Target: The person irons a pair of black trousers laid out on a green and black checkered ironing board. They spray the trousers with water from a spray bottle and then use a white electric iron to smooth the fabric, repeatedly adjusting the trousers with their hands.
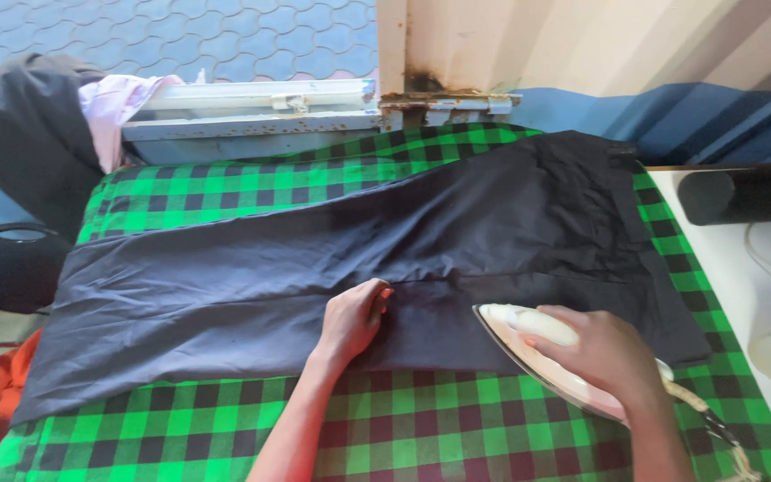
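Dark navy cloth, a pair of trousers [332, 259] by the look of it, lay spread across the green-and-black checked cover [225, 187] of the ironing table, its long axis running left to right, the wrinkled broader end up at the far right and the rest stretching out to the left edge. Down came the right hand [604, 353], fingers wrapped firmly around the handle of a cream-coloured iron [537, 353]; the iron sat on the near right part of the cloth, its pointed nose aimed up and to the left, its long axis slanting from near right to far left, and its braided cord [716, 428] trailed off toward the near right corner. The left hand [354, 317] pressed on the cloth just left of the iron's tip, fingers curled down onto the fabric beside a seam, holding it flat, not clutching anything that could be made out. Beyond the table ran a rusty white metal window frame [261, 112], with a dark garment [20, 134] and a pale pink one [118, 107] heaped at the far left. A black chair seat [6, 263] showed on the left, and a white counter [760, 286] with a black cylinder [742, 192] stood on the right.
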